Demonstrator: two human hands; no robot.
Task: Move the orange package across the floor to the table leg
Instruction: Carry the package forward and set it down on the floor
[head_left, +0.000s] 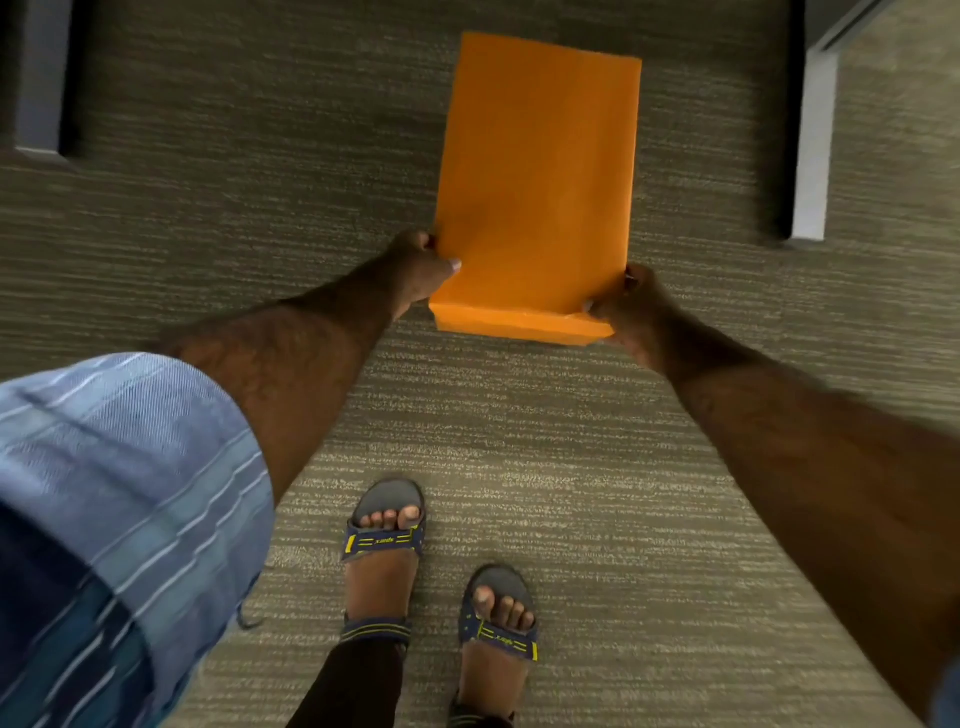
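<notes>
A flat orange package (537, 176) fills the upper middle of the head view, its long side running away from me over the grey carpet. My left hand (418, 270) grips its near left corner, thumb on top. My right hand (631, 306) grips the near right corner. Both arms reach forward and down. Whether the package rests on the carpet or is held just above it I cannot tell. A pale table leg (810, 150) stands at the right, and another leg (44, 83) stands at the far left.
My two feet in blue and yellow sandals (387, 540) stand on the striped carpet (597, 493) below the package. A dark gap lies between the two legs, under the furniture. A rolled blue striped sleeve (119, 493) covers the lower left.
</notes>
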